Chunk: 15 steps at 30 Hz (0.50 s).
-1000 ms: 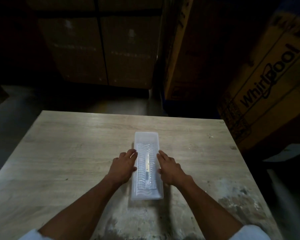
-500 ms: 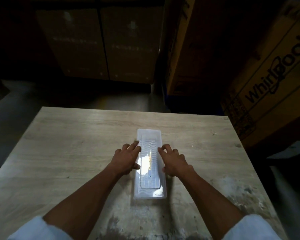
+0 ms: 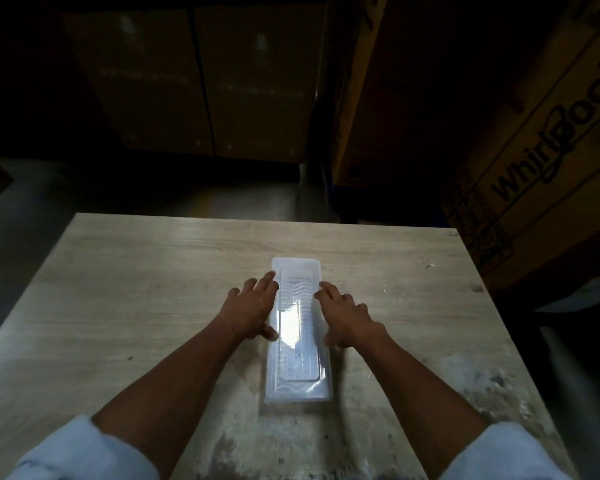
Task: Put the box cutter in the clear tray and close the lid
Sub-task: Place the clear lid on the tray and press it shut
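**Pressing the lid down on the clear tray**

A long, narrow clear plastic tray [image 3: 298, 334] lies lengthwise on the pale wood-grain desk [image 3: 136, 306], roughly midway between the desk's left and right edges and a little nearer its far edge. Its transparent ribbed lid [image 3: 298, 372] already sits flat on top, with glare across the middle. The box cutter is presumably inside, but the glare and ribbing hide it; only a faint dark streak shows through the lid, so I cannot tell its exact position.

The left hand [image 3: 253, 306] lies flat against the tray's left long edge, fingers spread and stretched toward the far end, thumb touching the rim. The right hand [image 3: 343, 313] mirrors it on the right long edge. Both are open and flat, gripping nothing, apparently pressing or steadying.

To finish well, I would judge that pressure should run along both rims evenly, from the far end toward the near end, until the lid seats all round. The near corners look like the part to check, since neither hand is on them.

The desk carries nothing else; worn, paint-stained patches mark its near edge. Beyond the far edge stand dark cardboard cartons [image 3: 201, 81], and a large printed carton [image 3: 541, 161] leans off the right side. Nothing obstructs the hands.
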Available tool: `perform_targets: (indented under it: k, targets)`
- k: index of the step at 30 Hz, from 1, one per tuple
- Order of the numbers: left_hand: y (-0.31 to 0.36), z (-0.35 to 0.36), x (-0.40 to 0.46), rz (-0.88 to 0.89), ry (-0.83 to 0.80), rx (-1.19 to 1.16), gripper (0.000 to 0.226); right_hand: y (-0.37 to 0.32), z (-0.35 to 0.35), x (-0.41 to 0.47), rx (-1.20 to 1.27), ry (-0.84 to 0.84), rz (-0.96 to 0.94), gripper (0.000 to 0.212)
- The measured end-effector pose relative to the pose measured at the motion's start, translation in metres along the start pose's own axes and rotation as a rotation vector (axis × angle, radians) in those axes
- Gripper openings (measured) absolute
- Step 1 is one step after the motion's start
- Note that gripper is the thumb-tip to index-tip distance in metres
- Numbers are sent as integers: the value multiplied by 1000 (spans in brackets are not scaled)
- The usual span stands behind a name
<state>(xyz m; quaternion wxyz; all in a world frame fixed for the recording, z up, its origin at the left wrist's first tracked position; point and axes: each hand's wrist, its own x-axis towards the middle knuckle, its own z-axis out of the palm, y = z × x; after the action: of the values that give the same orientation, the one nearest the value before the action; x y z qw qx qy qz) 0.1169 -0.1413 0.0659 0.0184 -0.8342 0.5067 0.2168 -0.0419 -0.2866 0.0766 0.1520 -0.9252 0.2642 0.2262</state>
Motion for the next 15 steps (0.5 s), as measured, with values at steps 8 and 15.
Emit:
perform_targets:
  k: [8,15]
  targets:
    - [-1,-2,8,-13,-30,4,125,1,-11,12,-33,-35,1,113]
    - [-4,-2,11,-25,-50,-39,131,2,-16,21,-23,-72,-12,131]
